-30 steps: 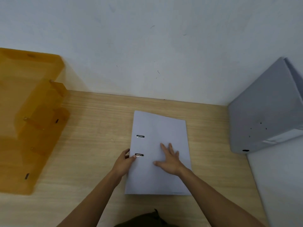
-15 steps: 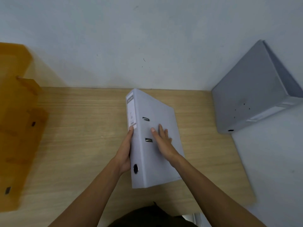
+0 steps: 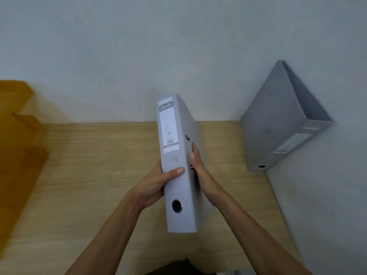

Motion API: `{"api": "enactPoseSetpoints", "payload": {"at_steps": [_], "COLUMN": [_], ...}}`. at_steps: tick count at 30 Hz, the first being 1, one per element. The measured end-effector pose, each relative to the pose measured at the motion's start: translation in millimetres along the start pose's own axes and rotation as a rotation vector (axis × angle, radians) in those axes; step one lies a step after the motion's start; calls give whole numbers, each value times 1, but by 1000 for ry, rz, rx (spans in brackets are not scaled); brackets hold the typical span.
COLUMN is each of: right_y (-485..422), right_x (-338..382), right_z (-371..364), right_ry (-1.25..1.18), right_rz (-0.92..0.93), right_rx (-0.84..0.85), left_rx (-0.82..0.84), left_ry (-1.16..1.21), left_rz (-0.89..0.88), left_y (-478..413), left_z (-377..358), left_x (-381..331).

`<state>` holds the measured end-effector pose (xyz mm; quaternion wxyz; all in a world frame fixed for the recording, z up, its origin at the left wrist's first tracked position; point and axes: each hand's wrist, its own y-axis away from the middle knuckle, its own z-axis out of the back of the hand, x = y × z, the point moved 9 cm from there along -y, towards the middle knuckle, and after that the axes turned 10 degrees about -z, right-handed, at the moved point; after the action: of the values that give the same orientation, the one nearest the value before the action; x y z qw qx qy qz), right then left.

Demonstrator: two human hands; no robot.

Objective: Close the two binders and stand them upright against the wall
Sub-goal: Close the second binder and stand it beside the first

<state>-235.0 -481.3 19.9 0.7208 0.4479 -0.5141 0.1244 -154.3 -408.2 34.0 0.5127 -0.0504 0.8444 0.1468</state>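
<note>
A closed grey lever-arch binder [image 3: 174, 195] is held above the wooden desk [image 3: 95, 175], its spine with a white label and a finger hole turned up toward me. My left hand [image 3: 158, 185] grips its left side, thumb laid across the spine. My right hand [image 3: 200, 171] presses flat against its right cover. A second grey binder [image 3: 276, 124] stands closed in the right corner, leaning against the side wall, spine facing right.
An orange translucent tiered paper tray [image 3: 17, 147] stands at the desk's left edge. The back wall [image 3: 139, 66] runs along the far side of the desk, and a side wall [image 3: 327, 205] bounds it on the right.
The binder lay flat on the desk under both hands; it has been lifted and turned so its spine faces up, and both hands now clasp its sides.
</note>
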Motion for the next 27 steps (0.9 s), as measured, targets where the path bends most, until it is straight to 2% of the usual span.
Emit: {"api": "enactPoseSetpoints", "payload": {"at_steps": [5,9,19,27], "right_y": [39,62,84,89], "right_x": [41,38,-19,-34], "right_z": [62,122,197,238], "right_ry": [12,81,30,17], "right_rz": [222,322,249,222], "right_rx": [-59,-147,-292,-384], "left_rx": [71,96,187,226], "left_ry": [-220,-453,-653,-761], "left_rz": [-76,-123,-238,-150], "left_y": [-18,-37,-74,-112], "left_z": [-55,-90,-156,-177], "left_x": [-9,3,46,65]}}
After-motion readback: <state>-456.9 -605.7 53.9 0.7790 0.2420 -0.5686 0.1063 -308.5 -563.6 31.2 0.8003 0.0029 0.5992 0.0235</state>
